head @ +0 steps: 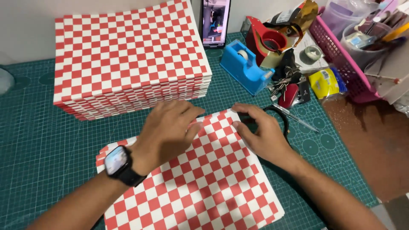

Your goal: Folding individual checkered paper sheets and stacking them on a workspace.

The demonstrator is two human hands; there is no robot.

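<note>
A dark green gridded cutting mat covers the bench, stretching away on every side of the grip. Off to its right, bare reddish-brown bench top shows. Beyond, a plain pale wall rises, evenly lit.

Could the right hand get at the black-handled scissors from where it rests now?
Probably yes. The right hand lies on the checked sheet's top edge, and the scissors sit right behind it on the green mat, partly hidden by the hand, with nothing between them.
</note>
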